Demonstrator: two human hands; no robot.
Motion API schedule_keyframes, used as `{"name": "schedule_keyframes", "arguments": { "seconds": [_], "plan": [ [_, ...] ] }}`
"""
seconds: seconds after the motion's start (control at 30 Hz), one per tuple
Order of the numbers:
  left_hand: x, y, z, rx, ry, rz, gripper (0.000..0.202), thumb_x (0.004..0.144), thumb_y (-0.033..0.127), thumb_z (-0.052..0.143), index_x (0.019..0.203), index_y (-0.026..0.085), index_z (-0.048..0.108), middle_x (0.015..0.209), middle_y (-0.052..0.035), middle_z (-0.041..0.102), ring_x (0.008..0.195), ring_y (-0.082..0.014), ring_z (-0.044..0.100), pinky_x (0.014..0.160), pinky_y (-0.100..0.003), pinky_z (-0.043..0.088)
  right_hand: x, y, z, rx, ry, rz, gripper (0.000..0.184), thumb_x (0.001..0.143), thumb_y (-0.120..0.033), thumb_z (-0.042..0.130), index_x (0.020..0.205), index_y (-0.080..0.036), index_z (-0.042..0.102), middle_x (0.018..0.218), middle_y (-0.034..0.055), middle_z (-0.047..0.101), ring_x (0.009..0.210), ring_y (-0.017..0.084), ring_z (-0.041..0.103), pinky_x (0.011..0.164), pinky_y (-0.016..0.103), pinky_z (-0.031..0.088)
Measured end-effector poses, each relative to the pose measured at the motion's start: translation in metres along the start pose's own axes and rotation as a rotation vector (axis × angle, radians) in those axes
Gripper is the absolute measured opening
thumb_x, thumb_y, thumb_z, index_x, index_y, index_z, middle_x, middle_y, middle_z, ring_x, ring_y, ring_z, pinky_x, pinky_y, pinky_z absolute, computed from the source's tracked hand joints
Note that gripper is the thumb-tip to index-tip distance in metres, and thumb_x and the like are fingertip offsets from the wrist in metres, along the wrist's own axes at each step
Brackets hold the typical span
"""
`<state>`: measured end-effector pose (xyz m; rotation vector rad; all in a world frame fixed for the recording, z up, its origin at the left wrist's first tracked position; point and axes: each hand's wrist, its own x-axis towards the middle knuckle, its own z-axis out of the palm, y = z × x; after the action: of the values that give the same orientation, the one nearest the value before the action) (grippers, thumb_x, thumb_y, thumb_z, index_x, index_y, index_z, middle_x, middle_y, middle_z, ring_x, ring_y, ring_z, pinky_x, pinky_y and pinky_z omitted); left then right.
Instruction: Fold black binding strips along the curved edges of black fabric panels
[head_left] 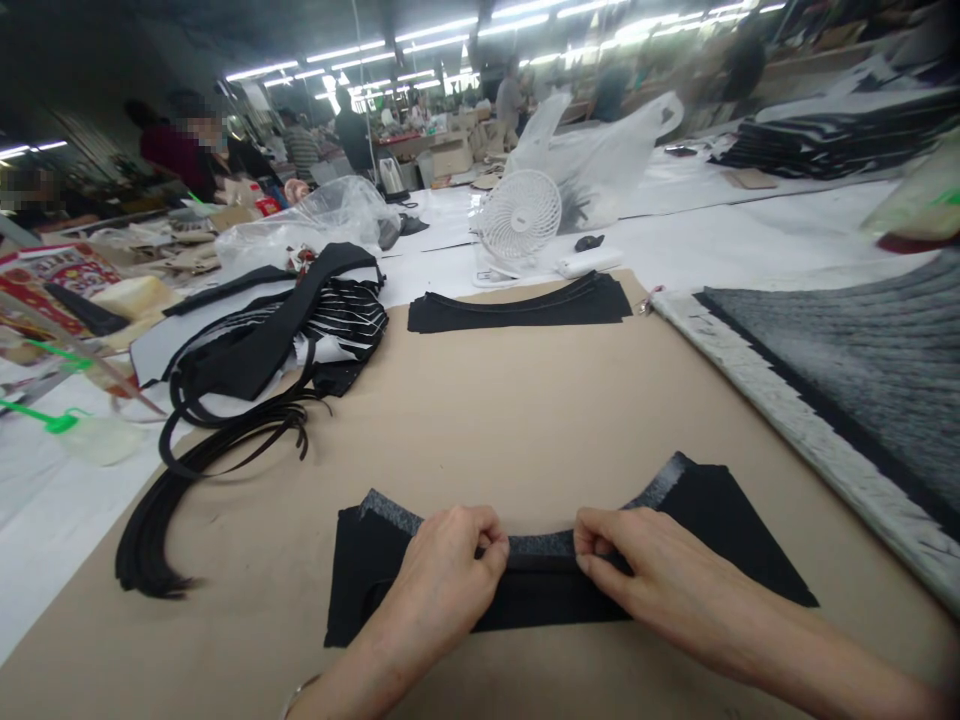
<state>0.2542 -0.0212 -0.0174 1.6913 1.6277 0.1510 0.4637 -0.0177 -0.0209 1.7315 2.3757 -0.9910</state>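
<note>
A black curved fabric piece (750,530) with a speckled grey band (544,545) along its concave edge lies flat in front of me. A narrow black strip (541,564) runs between my hands, just below the grey band. My left hand (457,565) pinches the strip with closed thumb and fingers, left of the middle. On the other side my right hand (637,555) pinches the same strip, its knuckles resting over the piece. The strip's outer ends are partly hidden by my hands.
Beyond lies a stack of black curved pieces (517,305) on the brown board (450,420). To the left are black strips (157,530) and a black fabric pile (285,330). Layered grey fabric (855,350) is at right. A white fan (521,215) stands behind.
</note>
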Motion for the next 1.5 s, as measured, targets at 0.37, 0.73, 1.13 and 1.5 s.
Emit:
{"name": "schedule_keyframes", "arguments": {
  "seconds": [0.37,0.73,1.13,1.5],
  "plan": [
    [-0.006,-0.013,-0.008,-0.139,0.013,0.094,0.027,0.087,0.018,0.039,0.084,0.019,0.066,0.078,-0.0008,0.062,0.08,-0.0164,0.056,0.072,-0.025,0.036,-0.004,-0.002,-0.007,0.046,-0.045,-0.006,0.011,0.085,-0.017,0.051,0.082,-0.022,0.06,0.075,0.0002,0.062,0.076,0.019,0.056,0.064,0.027,0.034],
    [-0.021,-0.006,-0.008,-0.222,-0.089,0.118,0.016,0.076,0.02,0.053,0.079,0.019,0.068,0.071,0.0018,0.06,0.069,-0.013,0.053,0.06,-0.022,0.033,-0.017,0.004,-0.012,0.062,-0.019,-0.05,0.008,0.083,-0.02,0.053,0.079,-0.023,0.059,0.076,-0.0021,0.062,0.074,0.017,0.056,0.062,0.026,0.032],
    [-0.001,0.0,-0.007,-0.351,-0.242,0.031,0.016,0.063,0.021,0.057,0.075,0.014,0.065,0.058,0.0026,0.053,0.055,-0.0112,0.044,0.05,-0.023,0.029,-0.012,0.018,-0.026,0.516,-0.36,0.031,0.026,0.082,-0.043,0.053,0.073,-0.018,0.051,0.062,-0.0006,0.058,0.044,0.01,0.048,0.042,0.02,0.028],
    [-0.004,0.002,-0.035,-0.231,-0.259,0.081,0.02,0.058,0.029,0.056,0.071,0.014,0.061,0.057,0.0035,0.048,0.058,-0.0116,0.039,0.053,-0.022,0.025,-0.015,0.035,-0.063,0.769,-0.518,-0.032,0.035,0.084,-0.042,0.054,0.087,-0.009,0.063,0.08,0.0124,0.071,0.059,0.014,0.066,0.061,0.022,0.047]
  ]
}}
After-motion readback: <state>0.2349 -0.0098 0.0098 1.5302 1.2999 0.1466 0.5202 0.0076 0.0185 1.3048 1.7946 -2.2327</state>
